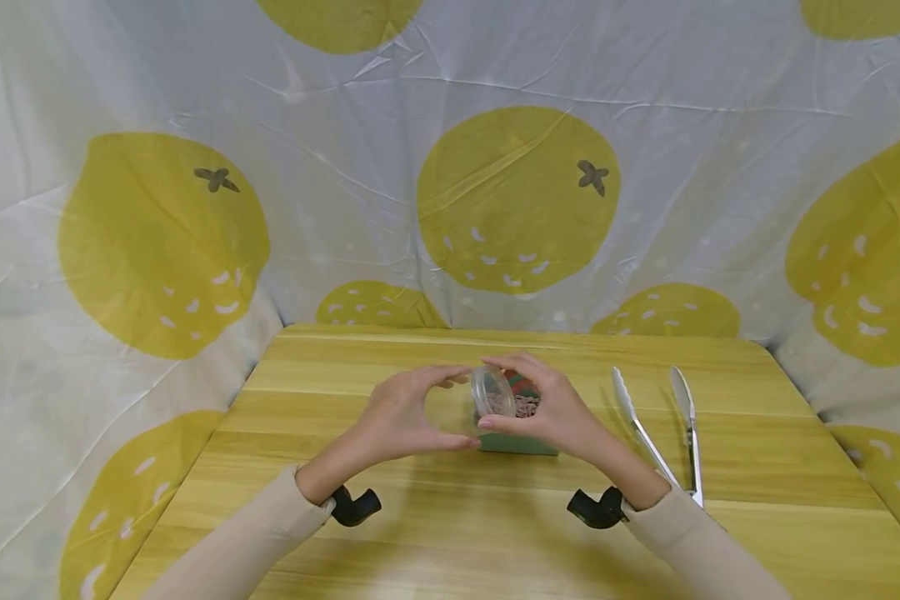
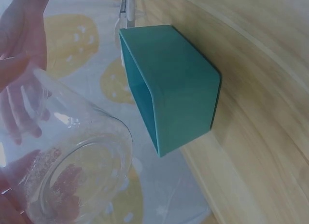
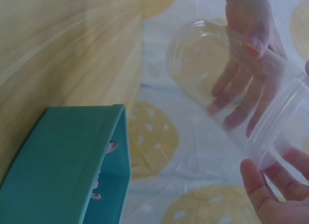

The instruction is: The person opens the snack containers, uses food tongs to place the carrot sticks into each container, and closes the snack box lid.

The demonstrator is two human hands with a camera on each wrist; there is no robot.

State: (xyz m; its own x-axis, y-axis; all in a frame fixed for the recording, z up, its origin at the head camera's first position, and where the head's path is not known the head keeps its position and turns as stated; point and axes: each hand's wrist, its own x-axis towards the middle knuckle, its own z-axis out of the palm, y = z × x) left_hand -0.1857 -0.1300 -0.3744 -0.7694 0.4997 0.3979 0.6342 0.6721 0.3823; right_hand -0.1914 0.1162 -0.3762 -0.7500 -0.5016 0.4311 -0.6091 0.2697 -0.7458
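Observation:
A clear plastic jar (image 3: 203, 64) lies tilted in the air between both hands, just above a green box (image 1: 517, 443). My left hand (image 1: 401, 417) holds the jar's body, the thumb on one side and the fingers on the other. With thumb and fingertips, my right hand (image 1: 543, 404) grips the ridged, ring-shaped end of the jar (image 1: 492, 392). Whether a separate clear lid sits on that end, I cannot tell. Nothing solid shows inside the jar. Pinkish-brown pieces (image 1: 526, 406) lie in the box, partly hidden by the right hand.
Metal tongs (image 1: 652, 442) lie spread on the wooden table (image 1: 390, 533), to the right of the box and close to the right forearm. A cloth printed with yellow fruit (image 1: 517, 200) hangs behind and beside the table.

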